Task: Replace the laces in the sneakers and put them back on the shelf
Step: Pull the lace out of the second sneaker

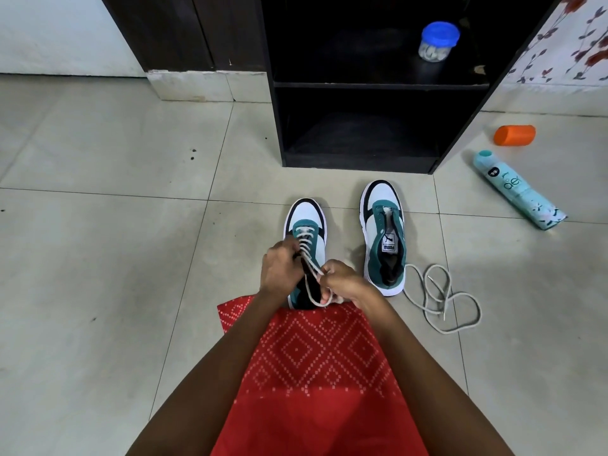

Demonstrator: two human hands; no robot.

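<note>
Left hand: I pinch the lace to steady the sneaker
Right hand: I grip its end to hold tension

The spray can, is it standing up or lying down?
Lying down: the spray can rests on its side on the floor.

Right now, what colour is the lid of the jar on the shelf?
The lid is blue, clearest in the head view.

Arms stretched forward; left grip, right grip close together, each pinching lace.
</note>
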